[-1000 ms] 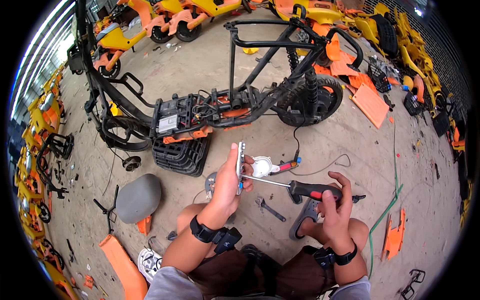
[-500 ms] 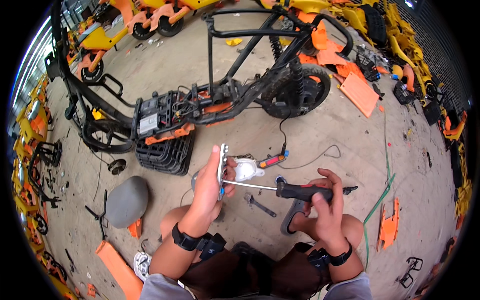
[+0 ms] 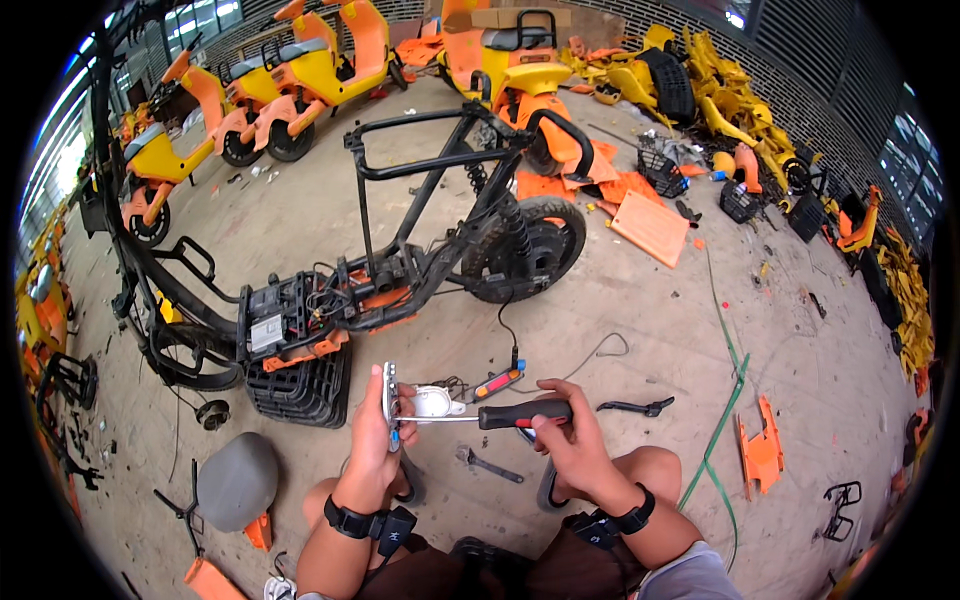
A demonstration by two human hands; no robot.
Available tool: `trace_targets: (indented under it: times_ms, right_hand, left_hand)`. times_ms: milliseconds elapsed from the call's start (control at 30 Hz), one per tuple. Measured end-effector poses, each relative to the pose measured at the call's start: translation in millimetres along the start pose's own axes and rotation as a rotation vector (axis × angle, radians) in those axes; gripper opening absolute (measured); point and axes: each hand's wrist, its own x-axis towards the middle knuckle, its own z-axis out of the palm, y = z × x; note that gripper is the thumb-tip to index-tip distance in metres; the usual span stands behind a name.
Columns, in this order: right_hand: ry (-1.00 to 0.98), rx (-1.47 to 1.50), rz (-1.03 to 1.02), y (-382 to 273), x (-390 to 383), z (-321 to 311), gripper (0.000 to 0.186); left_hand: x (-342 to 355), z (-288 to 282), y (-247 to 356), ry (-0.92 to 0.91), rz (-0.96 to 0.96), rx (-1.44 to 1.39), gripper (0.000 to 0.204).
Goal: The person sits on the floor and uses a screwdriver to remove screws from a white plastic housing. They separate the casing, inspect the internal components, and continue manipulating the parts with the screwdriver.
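My left hand [image 3: 366, 440] grips a thin, narrow silver part [image 3: 389, 385] upright, its fingers wrapped round behind it. A screwdriver [image 3: 500, 416] with a black and red handle lies level in my right hand [image 3: 572, 440], thumb along the handle. Its shaft runs left to the lower part of the silver piece; the tip's exact seat is hidden. Just past the shaft, a white rounded housing [image 3: 434, 401] lies on the floor. Beside it is a small red, orange and blue device [image 3: 498, 382] with a black cable. Nearer my feet lies a wrench [image 3: 489, 466].
A stripped black scooter frame [image 3: 405, 240] stands ahead, propped on a black crate [image 3: 298, 388]. A grey seat [image 3: 238, 482] lies at left. Orange panels [image 3: 650, 228], a green strap [image 3: 722, 420] and a black lever-like piece [image 3: 636, 407] are at right. Yellow-orange scooters [image 3: 285, 95] line the back.
The view has tipped upward and shifted right, showing more of the far scooters. Both hands keep their holds, with the screwdriver still against the silver part; the right hand is closer to the left.
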Motion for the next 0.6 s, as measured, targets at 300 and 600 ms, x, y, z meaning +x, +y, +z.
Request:
trace_targets:
  times_ms: [300,600]
  right_hand:
    - [-0.001,-0.087,-0.03,3,4,6,0.041]
    - [0.001,-0.151,-0.195,18,3,9,0.046]
  left_hand:
    - [1,-11,-7,0.027,0.042,0.096,0.062]
    - [4,-21,-9,0.011,0.039,0.091,0.062]
